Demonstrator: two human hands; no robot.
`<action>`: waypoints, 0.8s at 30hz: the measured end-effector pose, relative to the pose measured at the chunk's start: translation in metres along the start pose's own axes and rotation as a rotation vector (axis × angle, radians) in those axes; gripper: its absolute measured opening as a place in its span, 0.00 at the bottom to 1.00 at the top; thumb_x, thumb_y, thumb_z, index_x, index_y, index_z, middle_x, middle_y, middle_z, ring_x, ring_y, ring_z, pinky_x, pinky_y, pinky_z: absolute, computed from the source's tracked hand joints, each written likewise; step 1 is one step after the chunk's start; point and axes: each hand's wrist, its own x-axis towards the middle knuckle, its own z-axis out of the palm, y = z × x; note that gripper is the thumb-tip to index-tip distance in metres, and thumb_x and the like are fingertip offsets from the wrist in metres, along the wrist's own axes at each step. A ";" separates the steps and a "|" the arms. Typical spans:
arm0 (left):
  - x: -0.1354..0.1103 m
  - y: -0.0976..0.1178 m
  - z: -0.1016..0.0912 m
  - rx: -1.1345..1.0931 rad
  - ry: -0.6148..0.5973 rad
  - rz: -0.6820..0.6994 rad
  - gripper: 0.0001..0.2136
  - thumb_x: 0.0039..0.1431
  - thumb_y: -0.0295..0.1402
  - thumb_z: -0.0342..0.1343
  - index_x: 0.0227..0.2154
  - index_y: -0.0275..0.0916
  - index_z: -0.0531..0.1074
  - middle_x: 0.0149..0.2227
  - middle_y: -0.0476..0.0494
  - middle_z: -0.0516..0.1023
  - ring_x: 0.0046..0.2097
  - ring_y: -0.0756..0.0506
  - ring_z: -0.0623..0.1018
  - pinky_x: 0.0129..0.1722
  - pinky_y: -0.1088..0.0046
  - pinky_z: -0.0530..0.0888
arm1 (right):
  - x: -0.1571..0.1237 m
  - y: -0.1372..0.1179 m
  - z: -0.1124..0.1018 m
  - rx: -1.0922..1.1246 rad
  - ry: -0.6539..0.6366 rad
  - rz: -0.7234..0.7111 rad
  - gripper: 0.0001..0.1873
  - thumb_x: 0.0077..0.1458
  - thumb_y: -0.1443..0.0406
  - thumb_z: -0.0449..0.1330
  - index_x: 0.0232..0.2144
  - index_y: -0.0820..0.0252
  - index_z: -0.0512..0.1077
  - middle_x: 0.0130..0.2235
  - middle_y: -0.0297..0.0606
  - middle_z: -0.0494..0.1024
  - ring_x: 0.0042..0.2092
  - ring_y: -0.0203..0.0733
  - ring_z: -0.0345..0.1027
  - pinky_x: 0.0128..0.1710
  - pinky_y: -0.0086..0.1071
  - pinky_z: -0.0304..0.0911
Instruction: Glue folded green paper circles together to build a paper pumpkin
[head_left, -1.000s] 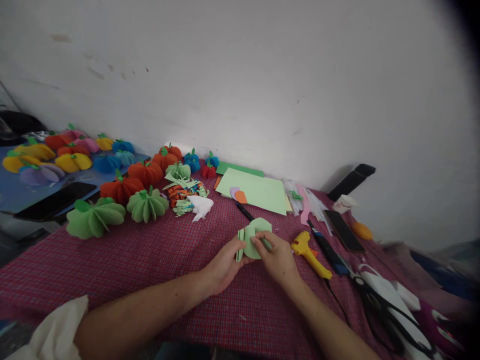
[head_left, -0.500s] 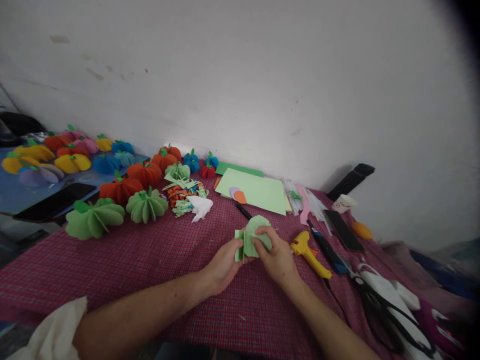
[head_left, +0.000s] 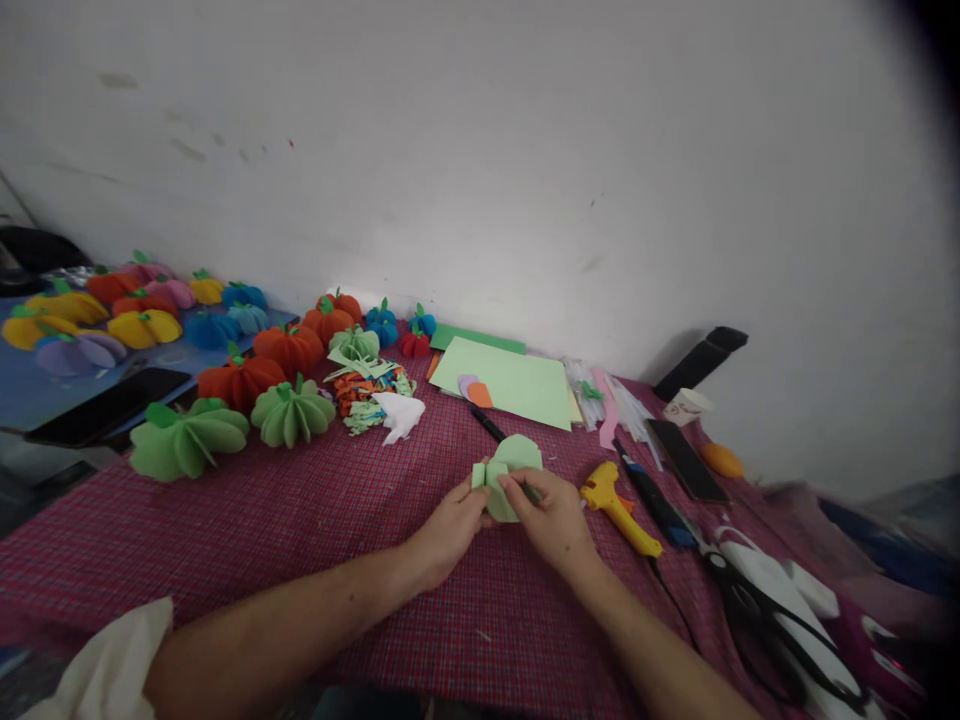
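Both forearms reach forward from the lower corners and angle inward, so the left hand (head_left: 450, 530) and the right hand (head_left: 556, 520) come close together, a small gap between them. The left arm (head_left: 300, 628) slants up to the right, bare as far as a pale sleeve (head_left: 112, 660), its wrist nearly straight. The left thumb lies uppermost, closed in a grip against fingers largely out of sight beneath. The right arm (head_left: 660, 640) slants up to the left; its thumb and bent index finger pinch, while the remaining fingers seem curled under, though the view hardly shows them.
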 end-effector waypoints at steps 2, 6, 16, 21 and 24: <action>0.001 -0.001 -0.001 0.029 -0.006 0.008 0.14 0.52 0.37 0.55 0.40 0.35 0.73 0.43 0.39 0.76 0.46 0.42 0.72 0.48 0.62 0.66 | -0.001 0.001 0.001 0.004 0.018 0.029 0.10 0.54 0.62 0.56 0.27 0.59 0.74 0.26 0.33 0.76 0.28 0.37 0.67 0.29 0.29 0.59; 0.002 -0.004 -0.004 0.070 -0.020 -0.004 0.15 0.52 0.40 0.56 0.37 0.33 0.74 0.40 0.37 0.76 0.44 0.41 0.73 0.47 0.61 0.67 | -0.002 0.001 0.001 -0.021 0.029 0.071 0.09 0.53 0.62 0.57 0.25 0.59 0.73 0.25 0.33 0.75 0.27 0.37 0.67 0.28 0.28 0.59; -0.002 0.000 -0.002 -0.065 -0.023 -0.096 0.09 0.53 0.35 0.53 0.32 0.35 0.74 0.37 0.40 0.76 0.42 0.43 0.72 0.44 0.63 0.69 | -0.004 -0.008 0.000 0.002 -0.085 0.014 0.10 0.56 0.60 0.54 0.33 0.57 0.74 0.33 0.36 0.79 0.34 0.40 0.71 0.35 0.31 0.63; -0.003 0.007 -0.001 -0.160 -0.108 -0.162 0.09 0.55 0.32 0.49 0.33 0.36 0.74 0.36 0.44 0.76 0.40 0.46 0.72 0.43 0.68 0.69 | -0.007 -0.014 -0.005 -0.019 -0.154 -0.004 0.14 0.58 0.58 0.52 0.42 0.59 0.70 0.39 0.39 0.77 0.39 0.42 0.71 0.39 0.32 0.63; -0.002 0.007 0.000 -0.142 -0.080 -0.160 0.09 0.54 0.29 0.48 0.31 0.34 0.73 0.32 0.44 0.75 0.37 0.47 0.72 0.40 0.69 0.69 | -0.006 -0.013 -0.006 -0.059 -0.165 -0.030 0.13 0.59 0.61 0.49 0.41 0.59 0.71 0.37 0.39 0.77 0.39 0.42 0.70 0.39 0.33 0.63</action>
